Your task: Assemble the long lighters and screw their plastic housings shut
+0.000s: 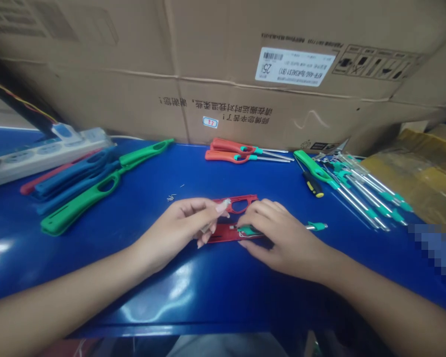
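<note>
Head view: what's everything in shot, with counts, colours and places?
red shell: one, red, centre, under both hands
teal insert: one, teal with metal tube, on the shell
pale part: one, whitish, in left fingertips
assembled lighters: two, orange-red, behind centre
loose shells: pile, green, blue, red, left
metal tubes: bundle, silver with teal ends, right
screwdriver: one, black-yellow, beside the tubes
power strip: one, white, far left
cardboard box: one, brown, back
table: one, blue, underneath
left hand: one, bare, pinching the pale part
right hand: one, bare, resting on the insert
</note>
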The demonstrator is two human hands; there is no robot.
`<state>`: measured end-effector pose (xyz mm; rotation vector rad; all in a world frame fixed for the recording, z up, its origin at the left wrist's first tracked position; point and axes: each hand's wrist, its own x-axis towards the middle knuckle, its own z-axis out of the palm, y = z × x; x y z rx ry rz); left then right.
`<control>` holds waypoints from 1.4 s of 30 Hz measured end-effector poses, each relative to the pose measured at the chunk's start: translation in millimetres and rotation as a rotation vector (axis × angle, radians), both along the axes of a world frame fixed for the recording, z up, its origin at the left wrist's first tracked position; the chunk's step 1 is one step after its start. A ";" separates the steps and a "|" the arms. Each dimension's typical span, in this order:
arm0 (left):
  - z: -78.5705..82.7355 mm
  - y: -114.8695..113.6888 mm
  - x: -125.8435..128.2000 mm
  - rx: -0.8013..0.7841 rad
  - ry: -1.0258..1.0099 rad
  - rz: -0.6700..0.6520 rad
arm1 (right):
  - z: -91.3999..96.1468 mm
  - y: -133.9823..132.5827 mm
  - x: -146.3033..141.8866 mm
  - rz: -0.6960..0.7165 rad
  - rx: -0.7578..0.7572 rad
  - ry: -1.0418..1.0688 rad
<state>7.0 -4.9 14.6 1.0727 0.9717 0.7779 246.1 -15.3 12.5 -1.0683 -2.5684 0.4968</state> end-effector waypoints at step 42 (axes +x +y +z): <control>-4.6 -2.2 -3.0 0.425 0.402 -0.115 | -15.4 11.8 -4.0 -0.082 -0.441 0.580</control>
